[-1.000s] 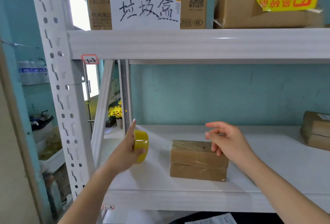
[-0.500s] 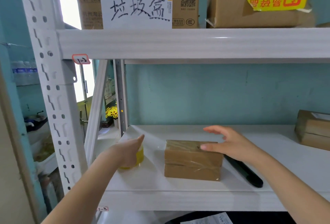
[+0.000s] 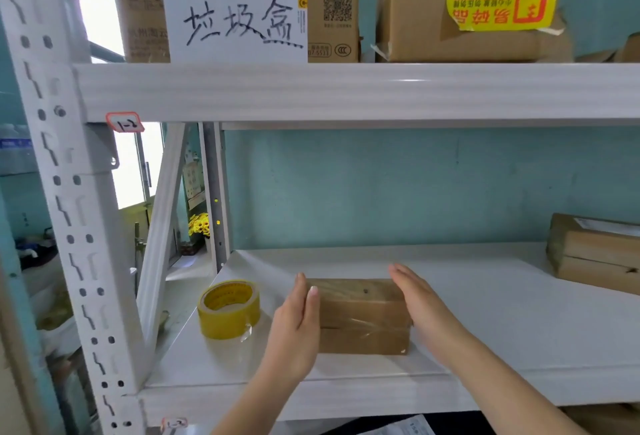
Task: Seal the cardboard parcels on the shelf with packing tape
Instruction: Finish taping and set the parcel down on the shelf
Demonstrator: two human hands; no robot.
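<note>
**Cardboard parcel [image 3: 360,317] bracketed by two flat hands**

Both hands are open and grip nothing. The left hand [image 3: 294,327] stands on edge with straight fingers laid against the parcel's left end, its thumb up by the top edge. The right hand [image 3: 419,299] mirrors it at the right end, palm facing inward, fingers extended. Whether that palm presses the cardboard or hovers just beside it cannot be told.

Between them the parcel sits on the white shelf [image 3: 502,313], near the front edge. Its long axis runs left to right, parallel to that edge, so each hand meets a short end. Clear tape already glints across the front face and the seam there.

Just left of the left hand, apart from the parcel, the yellow tape roll [image 3: 228,310] lies flat on the shelf with a loose clear tail at its lower right. The left hand is plainly the nearer one to it. Any lift or turn of the parcel probably starts from this two-sided hold.

Further right, well apart, more stacked parcels [image 3: 595,254] wait at the shelf's far end. Larger cartons [image 3: 467,43] stand on the level above.
</note>
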